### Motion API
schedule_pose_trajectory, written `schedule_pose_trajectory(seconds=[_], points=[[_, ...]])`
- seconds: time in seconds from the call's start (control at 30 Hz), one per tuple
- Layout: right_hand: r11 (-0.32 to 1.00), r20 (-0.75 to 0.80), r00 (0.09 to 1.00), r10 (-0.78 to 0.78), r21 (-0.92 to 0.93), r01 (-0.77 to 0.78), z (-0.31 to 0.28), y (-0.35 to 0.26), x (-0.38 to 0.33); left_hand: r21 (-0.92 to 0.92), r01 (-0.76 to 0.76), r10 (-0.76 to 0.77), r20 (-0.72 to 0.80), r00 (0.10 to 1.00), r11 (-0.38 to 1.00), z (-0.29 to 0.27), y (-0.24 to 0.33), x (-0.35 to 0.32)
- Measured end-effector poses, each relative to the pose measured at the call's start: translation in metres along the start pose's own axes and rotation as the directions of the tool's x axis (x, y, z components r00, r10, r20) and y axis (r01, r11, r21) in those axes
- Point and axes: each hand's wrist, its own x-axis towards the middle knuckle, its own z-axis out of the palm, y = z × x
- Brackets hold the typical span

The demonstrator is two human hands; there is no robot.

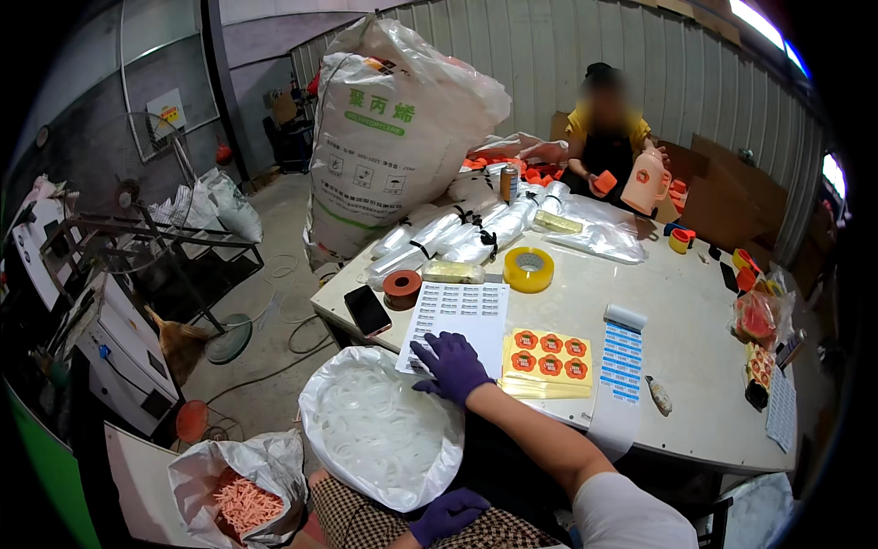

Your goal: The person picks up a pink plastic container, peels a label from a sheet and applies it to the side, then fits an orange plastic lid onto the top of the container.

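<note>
The white paper sheet of small printed labels lies at the table's near edge. The right hand in a purple glove presses its spread fingers flat on it, gripping nothing. The left gloved hand (at six o'clock, low) is curled; whether it holds anything cannot be told. The sheet could slide off into the open white bag of clear plastic rings at seven o'clock. The pale table is crowded; at twelve o'clock, a grey ribbed wall.

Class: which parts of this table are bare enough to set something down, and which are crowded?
Bare: the table between the blue label strip and the red bagged items. Crowded: the far left, around the clear bundles and tape roll.
</note>
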Motion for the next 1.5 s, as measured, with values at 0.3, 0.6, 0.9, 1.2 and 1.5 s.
schedule_pose_trajectory(seconds=[0.3,0.6,0.9,1.2,1.5], points=[[-0.564,0.441,0.469,0.766,0.81,0.16,-0.08,0.066,-0.102,0.065,0.157,-0.166,0.163,0.973,0.985,0.006,-0.009,0.013],[0.159,0.204,0.716,0.667,0.901,-0.405,-0.052,-0.016,-0.178,-0.104,0.498,-0.485,0.131,0.865,0.861,0.001,-0.032,0.013],[0.182,0.515,0.834,0.199,0.817,-0.547,0.043,-0.086,-0.224,0.586,-0.17,0.046,0.22,0.975,0.792,-0.027,-0.063,0.004],[0.3,0.523,0.825,0.214,0.768,-0.565,0.039,-0.08,-0.227,0.472,-0.012,-0.112,0.235,0.965,0.881,-0.025,-0.078,0.007],[0.248,0.531,0.795,0.292,0.761,-0.599,0.019,-0.095,-0.212,0.585,-0.028,-0.117,0.21,0.971,0.811,-0.031,-0.127,-0.014]])
